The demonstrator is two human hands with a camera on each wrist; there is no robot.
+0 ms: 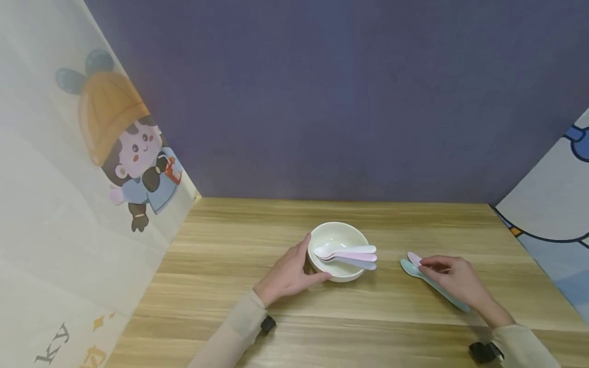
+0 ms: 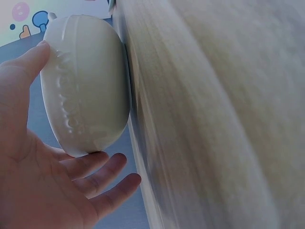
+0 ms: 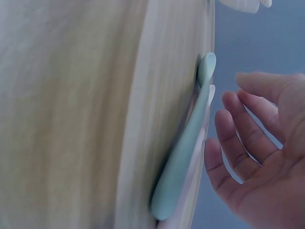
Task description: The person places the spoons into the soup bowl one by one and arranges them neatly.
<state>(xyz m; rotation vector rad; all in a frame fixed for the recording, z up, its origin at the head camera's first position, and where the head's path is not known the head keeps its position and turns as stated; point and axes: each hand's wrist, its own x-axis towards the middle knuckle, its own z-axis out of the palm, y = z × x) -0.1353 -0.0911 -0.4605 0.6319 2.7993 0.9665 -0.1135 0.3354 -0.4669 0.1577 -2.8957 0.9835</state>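
My left hand [image 1: 290, 273] holds the left side of a white bowl [image 1: 336, 232], thumb at the near rim and fingers at the far left. The left wrist view shows the thumb and fingers spread around the wall of the bowl [image 2: 90, 86]. Inside lie a white spoon [image 1: 361, 249], a pink spoon [image 1: 363, 257] and a pale purple spoon [image 1: 361, 263], handles over the right rim. To the right, my right hand [image 1: 460, 281] hovers with loosely bent fingers beside a teal spoon [image 3: 181, 167] and a pink spoon [image 1: 413, 258]. A gap separates its fingertips from both in the right wrist view.
All of this stands on a wood-grain table [image 1: 230, 230]. A dark blue-grey panel [image 1: 322, 102] rises along the back edge. Walls with cartoon pictures flank the left and right sides. A black wrist strap piece [image 1: 268, 324] shows under the left sleeve.
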